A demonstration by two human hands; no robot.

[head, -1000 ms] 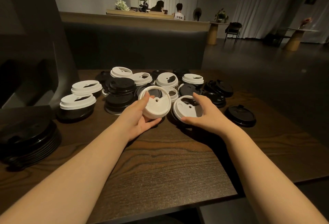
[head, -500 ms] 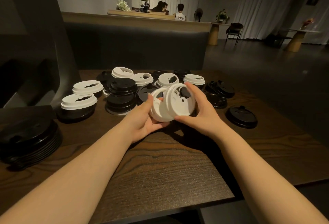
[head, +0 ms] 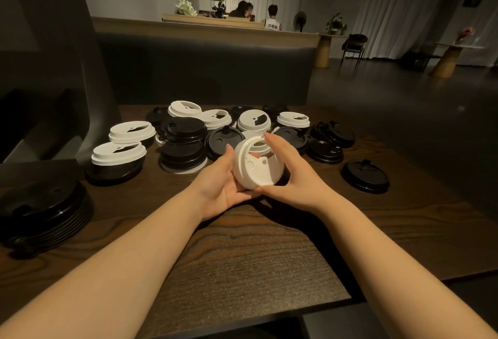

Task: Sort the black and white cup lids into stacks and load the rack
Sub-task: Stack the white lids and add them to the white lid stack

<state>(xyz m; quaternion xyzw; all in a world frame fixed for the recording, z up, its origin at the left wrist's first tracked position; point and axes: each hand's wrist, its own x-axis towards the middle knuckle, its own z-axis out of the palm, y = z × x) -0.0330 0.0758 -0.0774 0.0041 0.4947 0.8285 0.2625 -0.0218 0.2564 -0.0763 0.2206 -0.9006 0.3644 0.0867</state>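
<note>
Two white lids (head: pixel 257 166) nested together, held just above the worktop (head: pixel 242 252) at its middle, near edge of the pile. Left hand (head: pixel 221 179) cups them from below and the left, fingers curled round the rim; right hand (head: pixel 293 174) wraps the right side, fingertips over the upper rim, thumb underneath — both hands gripping the same pair. Orientation: the pair is tipped up on edge, tops facing toward the camera and slightly left, sip holes visible; round parts, so no real long axis, stack axis runs roughly toward the viewer. Progress, judging by layout: early to middle. One tall black stack (head: pixel 43 214) at far left looks done, a shorter black stack (head: pixel 184 144) sits behind the hands, but it seems to have a white lid under it. Two white lids (head: pixel 118 152) on the left rest on black ones — still mixed. Loose white lids (head: pixel 253 120) and loose black lids (head: pixel 365 174) are scattered behind and to the right. Can't identify a rack for certain; loading looks not yet started.
</note>
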